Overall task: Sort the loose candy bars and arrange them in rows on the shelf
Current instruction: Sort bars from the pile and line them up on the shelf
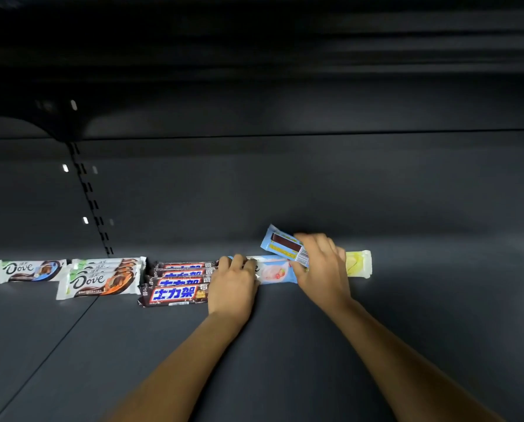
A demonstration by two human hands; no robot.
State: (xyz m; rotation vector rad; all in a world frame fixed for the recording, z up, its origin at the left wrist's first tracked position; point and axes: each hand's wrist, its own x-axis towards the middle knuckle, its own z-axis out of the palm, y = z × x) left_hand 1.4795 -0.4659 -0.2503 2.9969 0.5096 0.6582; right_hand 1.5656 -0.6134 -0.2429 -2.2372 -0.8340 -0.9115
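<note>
Sorting looks well along. On the shelf [285, 345], toward nine o'clock from the hands, lie a lone Dove bar [29, 271], a row of orange Dove bars [102, 280] and a row of brown bars [178, 292]. The left hand [234, 283] curls its fingers over the end of a strawberry bar [274, 272] lying flat. The right hand [321, 266] grips a blue bar [285, 243], tilted and raised at one o'clock of the strawberry bar — probably its row-mate. A yellow bar [358, 263] at three o'clock, partly hidden, seems still unplaced.
</note>
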